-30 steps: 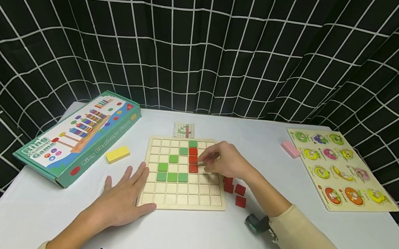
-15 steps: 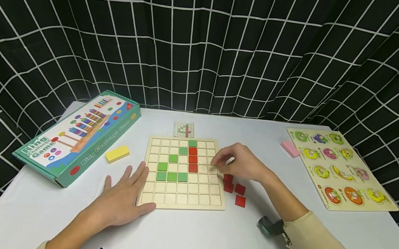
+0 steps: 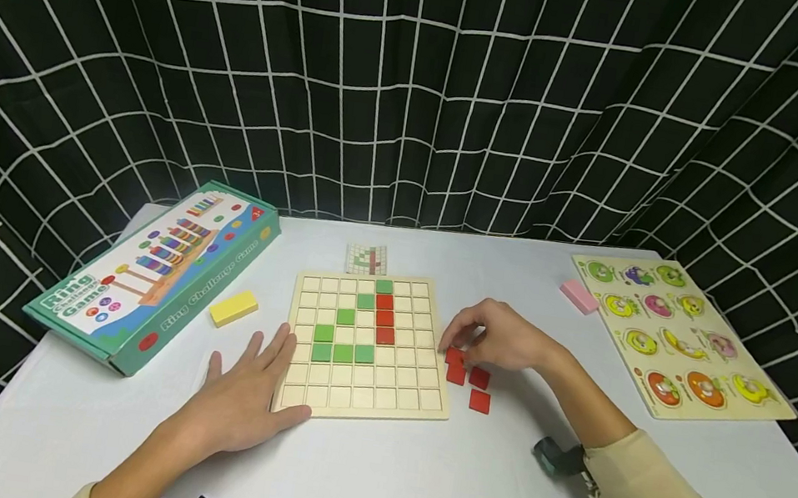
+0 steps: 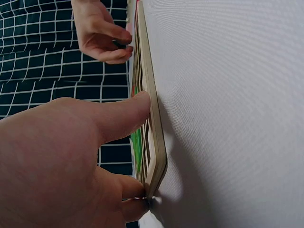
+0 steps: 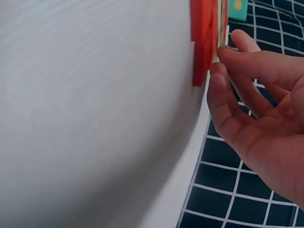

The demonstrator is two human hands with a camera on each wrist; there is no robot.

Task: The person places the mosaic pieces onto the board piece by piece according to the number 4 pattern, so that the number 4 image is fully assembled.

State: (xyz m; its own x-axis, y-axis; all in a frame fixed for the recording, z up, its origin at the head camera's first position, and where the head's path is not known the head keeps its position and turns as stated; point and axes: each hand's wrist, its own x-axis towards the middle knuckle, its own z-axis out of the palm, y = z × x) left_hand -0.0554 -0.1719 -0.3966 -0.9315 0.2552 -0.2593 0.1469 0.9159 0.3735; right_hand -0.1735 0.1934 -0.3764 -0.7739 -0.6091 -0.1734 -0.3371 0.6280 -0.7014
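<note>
My left hand (image 3: pixel 238 400) lies with straight, spread fingers along the left edge of the wooden grid board (image 3: pixel 342 397). In the left wrist view its thumb (image 4: pixel 126 116) rests on the board's near edge. Green tiles (image 3: pixel 344 353) and a column of red tiles (image 3: pixel 385 319) sit in the board's squares. Right of the board, several loose red tiles (image 3: pixel 479 401) lie on the cloth. Over the nearest ones is my right hand (image 3: pixel 508 337), fingers bent and fingertips apart, close to a red tile (image 5: pixel 202 57). Whether they touch it is unclear.
A small pattern card (image 3: pixel 366 259) lies behind the board. At left are a green game box (image 3: pixel 162 268) and a yellow block (image 3: pixel 234 309). A pink block (image 3: pixel 579 296) and a fruit puzzle board (image 3: pixel 682 341) lie at right. Black gridded curtain stands behind.
My right hand has moved from over the board, near the red column, rightward and down to the loose red tiles. The left hand stays in place.
</note>
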